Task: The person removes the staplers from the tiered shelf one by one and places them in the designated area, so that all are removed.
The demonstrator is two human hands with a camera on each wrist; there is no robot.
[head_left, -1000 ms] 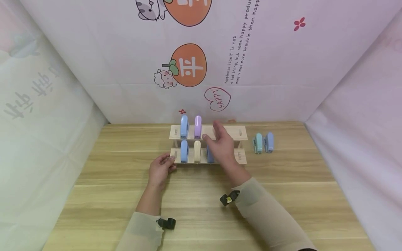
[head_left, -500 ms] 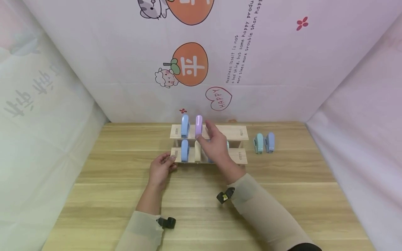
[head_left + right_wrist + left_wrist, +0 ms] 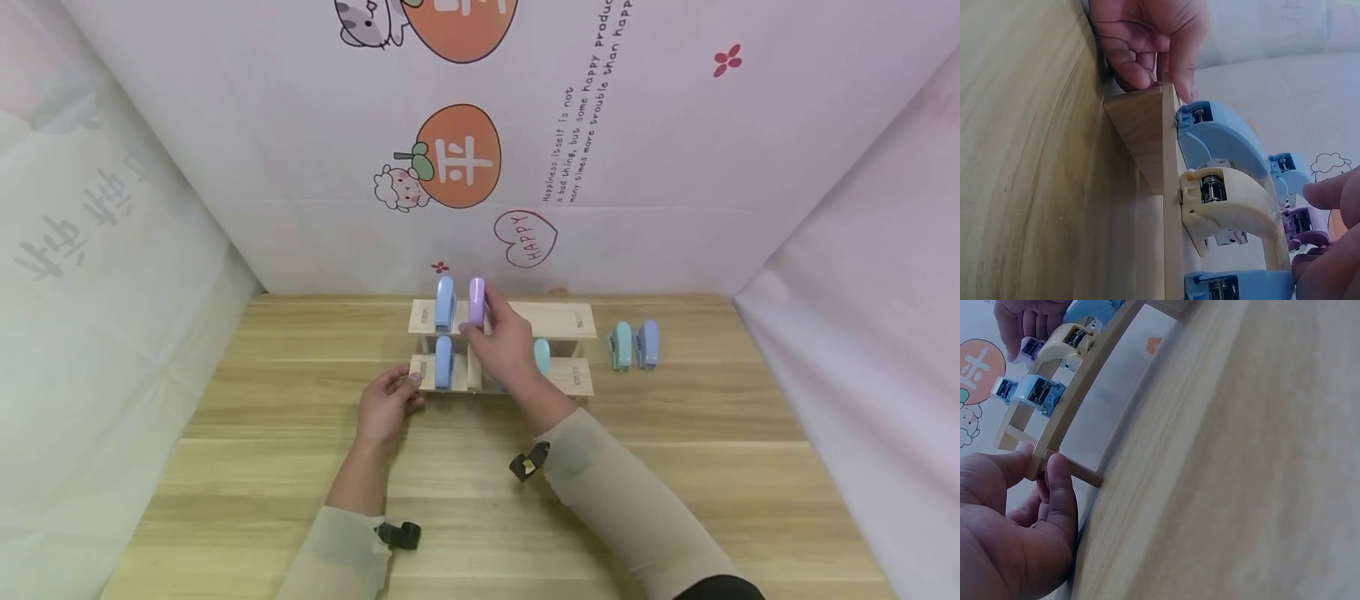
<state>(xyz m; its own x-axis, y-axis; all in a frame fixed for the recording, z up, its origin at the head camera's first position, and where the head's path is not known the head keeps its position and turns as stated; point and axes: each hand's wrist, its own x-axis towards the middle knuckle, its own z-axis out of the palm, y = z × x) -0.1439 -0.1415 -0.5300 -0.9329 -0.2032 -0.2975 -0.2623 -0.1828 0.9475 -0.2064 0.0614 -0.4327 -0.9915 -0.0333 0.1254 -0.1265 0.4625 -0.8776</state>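
My left hand (image 3: 384, 408) grips the left end of a two-step wooden rack (image 3: 558, 319), thumb on the lower board and fingers beneath it. On the upper board stand a blue mini stapler (image 3: 445, 302) and a purple stapler (image 3: 477, 298). My right hand (image 3: 508, 340) pinches the purple stapler between thumb and fingers; the right wrist view shows this from the side. Along the lower board stand another blue stapler (image 3: 443, 362), a cream stapler (image 3: 1229, 203), a further blue one (image 3: 1254, 284) mostly hidden under my right hand in the head view, and a mint stapler (image 3: 542, 356).
Right of the rack, a mint-green stapler (image 3: 621, 346) and a periwinkle stapler (image 3: 647, 343) stand side by side on the wooden table (image 3: 465, 500). A white printed cloth (image 3: 637, 242) rises behind the rack, and more cloth hangs at both sides.
My right hand has moved left along the rack to the purple stapler and closed on it, uncovering the mint stapler on the lower board. The left hand has stayed at the rack's end.
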